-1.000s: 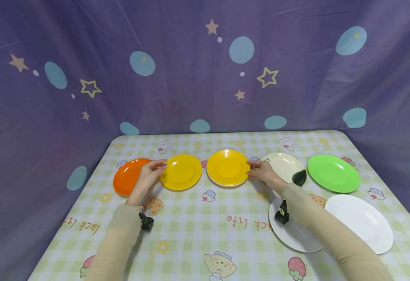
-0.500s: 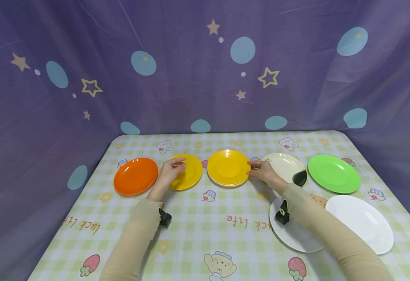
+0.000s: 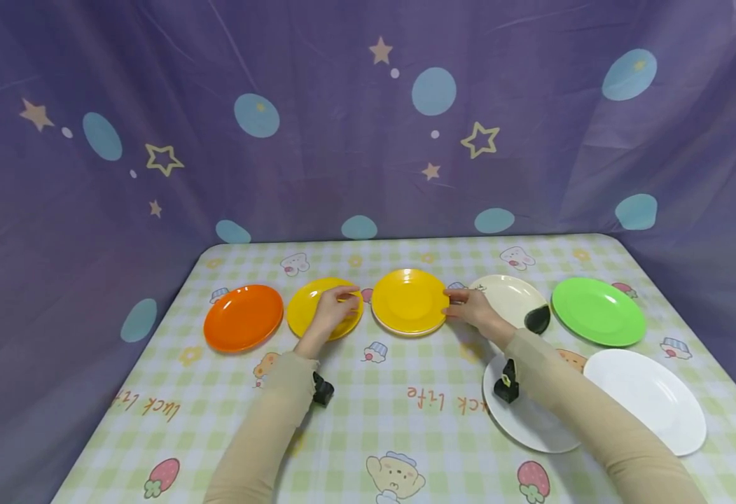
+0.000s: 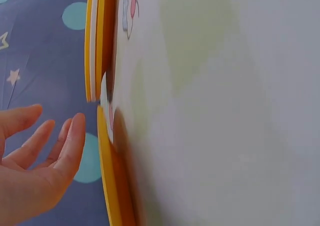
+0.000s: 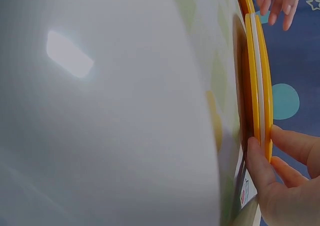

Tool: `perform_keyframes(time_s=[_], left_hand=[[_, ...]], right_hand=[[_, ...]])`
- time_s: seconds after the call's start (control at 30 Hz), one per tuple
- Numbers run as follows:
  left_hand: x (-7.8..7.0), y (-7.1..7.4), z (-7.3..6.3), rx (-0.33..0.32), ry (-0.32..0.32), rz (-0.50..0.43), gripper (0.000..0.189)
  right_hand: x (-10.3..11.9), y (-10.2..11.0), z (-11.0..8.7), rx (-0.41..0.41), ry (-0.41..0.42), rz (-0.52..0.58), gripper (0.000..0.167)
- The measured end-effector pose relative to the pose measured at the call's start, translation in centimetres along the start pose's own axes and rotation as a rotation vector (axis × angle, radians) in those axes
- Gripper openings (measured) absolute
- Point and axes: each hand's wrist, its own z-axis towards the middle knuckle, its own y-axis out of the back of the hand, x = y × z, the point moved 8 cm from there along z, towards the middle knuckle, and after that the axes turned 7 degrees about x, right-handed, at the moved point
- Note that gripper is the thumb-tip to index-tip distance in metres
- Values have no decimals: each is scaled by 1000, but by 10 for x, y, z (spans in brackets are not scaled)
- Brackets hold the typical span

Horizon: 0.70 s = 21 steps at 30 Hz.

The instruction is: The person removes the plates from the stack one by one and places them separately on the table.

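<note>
At the middle back of the table is a stack of plates (image 3: 408, 299); the right wrist view shows a white plate (image 5: 259, 71) between two yellow ones. My right hand (image 3: 476, 309) pinches the stack's right edge, thumb on one side and fingers on the other. Over a single yellow plate (image 3: 304, 308) to the left hovers my left hand (image 3: 328, 311), its fingers spread loosely and touching nothing. In the left wrist view that plate (image 4: 106, 161) lies apart from the hand.
An orange plate (image 3: 243, 318) lies far left. Right of the stack are a cream plate (image 3: 506, 294) with a dark motif and a green plate (image 3: 598, 311). Two white plates, one (image 3: 528, 423) partly under my right forearm, the other (image 3: 648, 399) beside it, sit nearer.
My left hand has moved right, from the gap beside the orange plate to above the single yellow plate's right part. My right hand and the plates have stayed in place.
</note>
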Motion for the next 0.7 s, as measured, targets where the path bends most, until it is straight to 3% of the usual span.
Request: perform_keyframes(time_s=[0.3, 0.6, 0.63, 0.7], left_hand=[[2, -18, 7, 17, 42, -3, 31], [-3, -26, 11, 13, -18, 38, 27], [4, -27, 20, 21, -80, 25, 26], [6, -28, 22, 20, -74, 44, 27]], right_hand=[[1, -4, -2, -2, -73, 89, 50], [1, -2, -2, -3, -53, 54, 49], [2, -2, -2, -5, -51, 51, 49], [1, -2, -2, -5, -56, 54, 49]])
